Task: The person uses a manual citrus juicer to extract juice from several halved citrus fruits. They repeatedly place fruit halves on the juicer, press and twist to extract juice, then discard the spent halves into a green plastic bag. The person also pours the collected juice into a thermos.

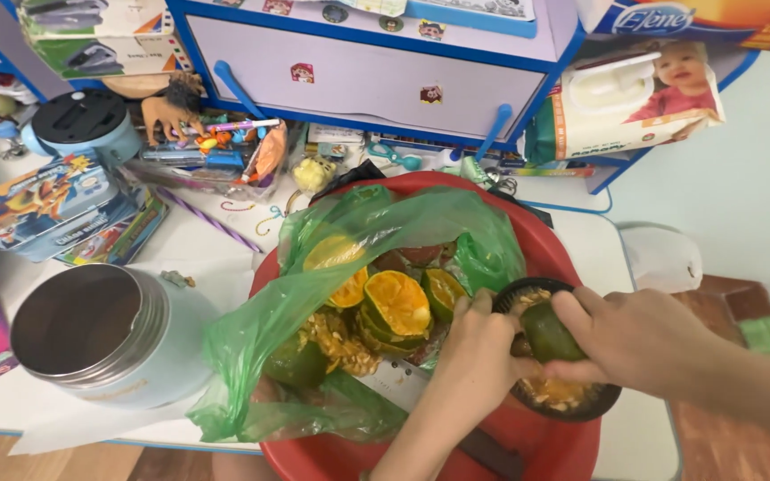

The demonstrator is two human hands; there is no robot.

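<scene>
Right hand (639, 343) pressing green citrus half (549, 334) into black juicer (563, 396)

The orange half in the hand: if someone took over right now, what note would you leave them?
Right hand: presses a green-skinned orange half onto the black juicer.
Left hand: steadies the juicer's rim.
Both sit in the red basin.
Done: squeezed halves lie piled in the green bag.
Left: finish this half. No whole fruit visible.
Open metal jar stands beside the basin.

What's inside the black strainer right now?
Inside the black strainer: pale seeds and pulp, with the right hand pressing a green citrus half in. The hands hide its middle.
</scene>
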